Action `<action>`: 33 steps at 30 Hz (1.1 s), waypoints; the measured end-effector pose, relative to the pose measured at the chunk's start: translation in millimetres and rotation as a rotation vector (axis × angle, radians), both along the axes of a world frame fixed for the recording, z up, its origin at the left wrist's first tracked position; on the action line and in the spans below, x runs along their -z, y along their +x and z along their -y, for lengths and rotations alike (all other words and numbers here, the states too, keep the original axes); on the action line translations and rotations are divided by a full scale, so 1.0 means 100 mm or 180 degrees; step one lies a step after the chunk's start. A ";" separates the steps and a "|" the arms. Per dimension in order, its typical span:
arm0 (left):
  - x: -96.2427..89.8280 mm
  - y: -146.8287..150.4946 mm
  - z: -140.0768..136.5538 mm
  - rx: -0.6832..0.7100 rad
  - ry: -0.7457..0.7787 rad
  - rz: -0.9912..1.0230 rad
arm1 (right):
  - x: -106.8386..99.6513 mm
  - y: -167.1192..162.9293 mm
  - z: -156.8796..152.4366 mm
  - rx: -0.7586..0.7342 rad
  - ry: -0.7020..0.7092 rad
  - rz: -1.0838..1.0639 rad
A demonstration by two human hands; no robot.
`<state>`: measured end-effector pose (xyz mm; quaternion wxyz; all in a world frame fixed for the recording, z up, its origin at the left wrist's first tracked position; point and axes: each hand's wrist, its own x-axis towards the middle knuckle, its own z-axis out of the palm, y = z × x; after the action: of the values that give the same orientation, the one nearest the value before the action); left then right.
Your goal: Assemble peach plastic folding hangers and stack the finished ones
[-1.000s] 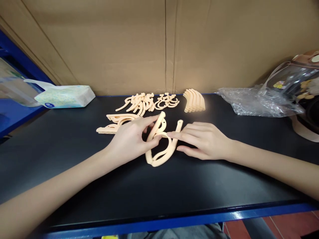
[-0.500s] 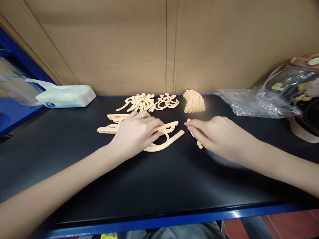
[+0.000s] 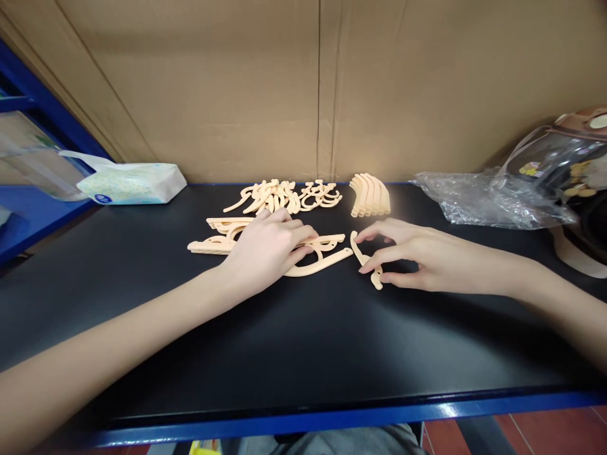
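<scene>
My left hand [image 3: 272, 243] is closed on a cream plastic hanger piece [image 3: 334, 239], thumb and fingertips pinching it above the table. Beneath it a longer curved hanger arm [image 3: 315, 270] with a hole near its tip lies at a slant. Other cream hanger parts [image 3: 203, 248] stick out left of this hand, partly covered by it. My right hand [image 3: 403, 256] curls around a small curved hanger piece [image 3: 360, 256], with fingertips on either side of it. This piece has a knobbed lower end and stands just right of the long arm's tip.
Behind the hands lie a heap of curved cream pieces [image 3: 272, 194], several hook pieces [image 3: 320, 194] and a neat row of curved arms [image 3: 370, 194]. A tissue pack [image 3: 137, 183] sits left; crumpled clear plastic [image 3: 493, 199] and a transparent bag [image 3: 550, 151] sit right.
My right fingers have spread from a tight pinch to a wider hold, and the small curved piece has shifted slightly left and nearer. My left hand keeps its grip, nearly unmoved.
</scene>
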<state>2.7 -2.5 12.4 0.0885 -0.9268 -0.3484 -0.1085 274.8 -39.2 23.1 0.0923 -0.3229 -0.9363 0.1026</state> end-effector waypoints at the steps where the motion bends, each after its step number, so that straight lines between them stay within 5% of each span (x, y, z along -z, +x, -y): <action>1: -0.01 0.01 0.00 -0.0008 0.0006 -0.0025 | 0.01 0.00 0.00 0.0002 0.0028 0.0009; 14: -0.01 0.09 0.08 -0.0045 0.0328 -0.0208 | 0.12 -0.13 0.01 0.0397 0.0339 -0.0452; 21: 0.08 0.17 0.28 0.0255 0.0052 -0.0005 | 0.12 -0.12 0.00 0.0776 0.0244 -0.0764; 33: 0.04 0.05 0.25 0.0663 -0.0505 0.0477 | 0.18 -0.10 -0.04 0.1335 -0.0078 -0.0287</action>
<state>8.0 -27.2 8.3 -0.0230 -0.9514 -0.2635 -0.1580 264.7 -35.2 4.7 0.1494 -0.5068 -0.8422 0.1069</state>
